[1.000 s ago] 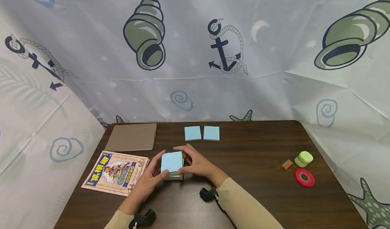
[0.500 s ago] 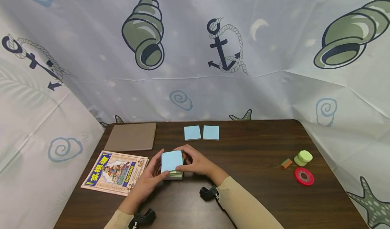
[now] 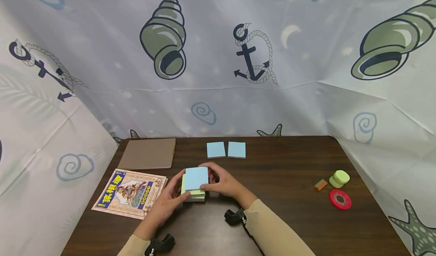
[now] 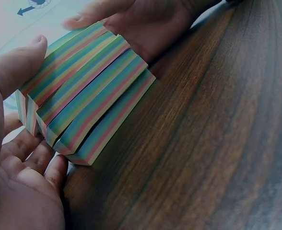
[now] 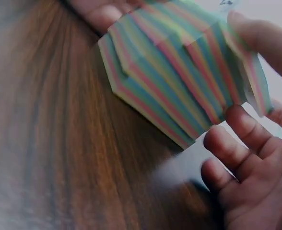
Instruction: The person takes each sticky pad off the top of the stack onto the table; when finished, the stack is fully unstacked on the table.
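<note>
My left hand (image 3: 165, 203): I hold the left side of the sticky note stack (image 3: 194, 186). My thumb lies on top and my fingers (image 4: 33, 153) curl under its edge.
My right hand (image 3: 223, 183): I hold the right side of the same stack. My thumb is on top and my fingers (image 5: 237, 139) bend round the side.
Sticky note stack: it sits on the table (image 3: 279, 195), right in front of me, between my two hands. The top sheet is blue. The layers have slid apart like little steps, and the sides show stripes of blue, green, pink and yellow.
Two blue notes (image 3: 226, 149): they lie flat, side by side, farther back on the table, well apart from my hands.
Picture book (image 3: 129, 193): it lies flat just beside my left hand.
Brown pad (image 3: 147, 153): it lies behind the picture book.
Right side of the table: a red tape roll (image 3: 340, 199), a green round thing (image 3: 339, 178) and a small orange block (image 3: 320, 184) sit near each other, well apart from my hands.
</note>
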`<state>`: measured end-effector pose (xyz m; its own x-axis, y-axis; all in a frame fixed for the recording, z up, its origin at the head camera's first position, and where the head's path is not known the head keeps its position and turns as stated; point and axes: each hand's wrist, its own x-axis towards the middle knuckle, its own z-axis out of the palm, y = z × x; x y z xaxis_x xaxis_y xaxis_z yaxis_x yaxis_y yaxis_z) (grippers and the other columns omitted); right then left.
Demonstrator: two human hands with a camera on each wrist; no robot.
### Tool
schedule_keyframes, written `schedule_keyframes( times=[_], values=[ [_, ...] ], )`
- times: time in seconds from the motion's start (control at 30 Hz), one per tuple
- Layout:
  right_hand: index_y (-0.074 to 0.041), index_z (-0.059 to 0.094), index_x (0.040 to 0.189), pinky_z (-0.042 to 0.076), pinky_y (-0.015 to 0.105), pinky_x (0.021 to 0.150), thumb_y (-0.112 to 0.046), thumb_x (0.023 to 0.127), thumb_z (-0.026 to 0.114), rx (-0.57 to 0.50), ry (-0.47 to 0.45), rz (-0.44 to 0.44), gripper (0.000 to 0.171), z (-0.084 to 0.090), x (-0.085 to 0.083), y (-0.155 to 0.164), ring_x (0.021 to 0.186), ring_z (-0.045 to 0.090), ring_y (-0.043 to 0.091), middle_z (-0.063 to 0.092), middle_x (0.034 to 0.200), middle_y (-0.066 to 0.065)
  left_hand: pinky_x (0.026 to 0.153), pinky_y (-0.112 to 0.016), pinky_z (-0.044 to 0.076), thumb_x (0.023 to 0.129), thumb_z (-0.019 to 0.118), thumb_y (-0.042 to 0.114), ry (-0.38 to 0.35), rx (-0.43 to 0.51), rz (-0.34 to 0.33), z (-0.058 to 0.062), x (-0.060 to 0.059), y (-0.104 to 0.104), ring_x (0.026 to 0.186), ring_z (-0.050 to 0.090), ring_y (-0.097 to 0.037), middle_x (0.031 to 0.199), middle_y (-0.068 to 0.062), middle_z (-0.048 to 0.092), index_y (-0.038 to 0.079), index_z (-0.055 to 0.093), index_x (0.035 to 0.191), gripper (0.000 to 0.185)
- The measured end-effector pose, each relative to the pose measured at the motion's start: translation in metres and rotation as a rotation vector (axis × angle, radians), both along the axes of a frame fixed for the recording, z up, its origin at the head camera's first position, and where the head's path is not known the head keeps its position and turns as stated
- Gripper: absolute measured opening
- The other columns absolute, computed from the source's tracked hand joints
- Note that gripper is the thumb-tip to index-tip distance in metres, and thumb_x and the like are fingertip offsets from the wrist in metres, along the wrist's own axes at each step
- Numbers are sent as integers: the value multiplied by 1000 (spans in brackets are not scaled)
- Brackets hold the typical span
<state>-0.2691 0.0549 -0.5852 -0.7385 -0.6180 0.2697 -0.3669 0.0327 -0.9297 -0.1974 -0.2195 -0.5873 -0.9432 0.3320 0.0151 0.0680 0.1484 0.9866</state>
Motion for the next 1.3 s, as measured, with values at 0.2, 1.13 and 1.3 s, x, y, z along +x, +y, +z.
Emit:
schedule_keyframes(
  times=[0.2, 1.13, 1.3],
  values=[
    [-5, 45, 160, 60, 25, 78, -1, 97, 80, -173, -111, -76, 72, -2, 7, 11, 95, 70, 14, 70, 121, 20, 118, -2, 29, 107, 72, 20, 6, 11, 1, 2, 1, 2, 169, 21, -35, 180, -13, 29, 15, 20, 175, 86],
    [-5, 75, 132, 35, 22, 58, -3, 109, 64, -255, 74, -781, 26, -7, -42, 89, 59, 35, 10, 67, 107, 20, 117, -2, 29, 108, 70, 18, 14, 32, -9, 2, 0, 2, 168, 21, -36, 181, -12, 27, 15, 21, 175, 82],
    [-1, 73, 134, 43, 20, 72, 3, 108, 59, -258, 38, -892, 30, -8, -44, 104, 79, 50, 14, 69, 137, 23, 117, -1, 28, 108, 70, 19, -2, 35, -12, 1, 0, 2, 169, 20, -35, 181, -13, 26, 15, 20, 175, 83]
  ],
)
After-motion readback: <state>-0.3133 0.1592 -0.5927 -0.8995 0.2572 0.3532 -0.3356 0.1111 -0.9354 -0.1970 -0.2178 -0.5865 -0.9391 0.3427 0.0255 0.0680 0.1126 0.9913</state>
